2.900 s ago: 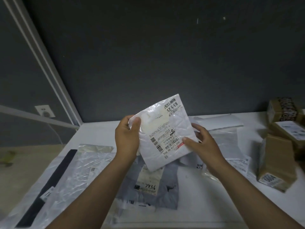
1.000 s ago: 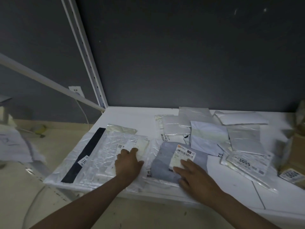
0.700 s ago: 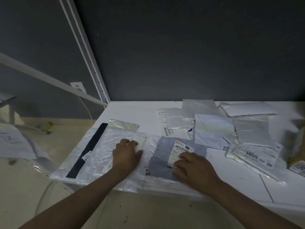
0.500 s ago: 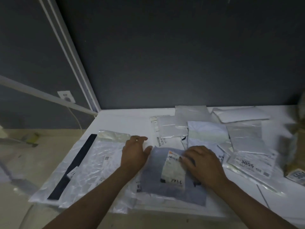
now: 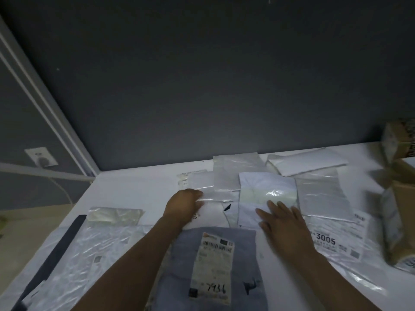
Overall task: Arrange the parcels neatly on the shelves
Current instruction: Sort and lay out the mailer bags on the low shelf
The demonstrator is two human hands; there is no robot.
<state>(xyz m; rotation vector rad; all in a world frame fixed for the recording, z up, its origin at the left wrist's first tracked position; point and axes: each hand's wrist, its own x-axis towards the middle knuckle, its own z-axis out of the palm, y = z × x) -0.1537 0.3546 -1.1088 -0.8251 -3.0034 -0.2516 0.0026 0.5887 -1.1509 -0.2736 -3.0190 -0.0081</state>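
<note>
We look down on a white shelf (image 5: 134,194) against a dark wall, where the parcels lie in a loose overlap. The largest, a clear poly bag (image 5: 89,254), sprawls at the left. Just beside it, between our forearms, is a grey parcel (image 5: 247,261) hand-marked 7936. To the right lies a flat parcel labelled 3005 (image 5: 336,241), near blurred cardboard boxes (image 5: 402,198) at the shelf's end. Behind the grey parcel, a white mailer (image 5: 265,187) lies under our right hand (image 5: 285,225), whose fingers are spread flat on it. Just left of that, our left hand (image 5: 183,204) curls its fingers over the near edge of a small silver mailer (image 5: 203,184) and appears to grip it.

We judge the step to be squaring up this back cluster. It goes best if the flat palm pins the white mailer while the left hand lifts the silver one rather than dragging it, since slick film may carry its neighbours along. We would then set the edges parallel to the shelf front.
</note>
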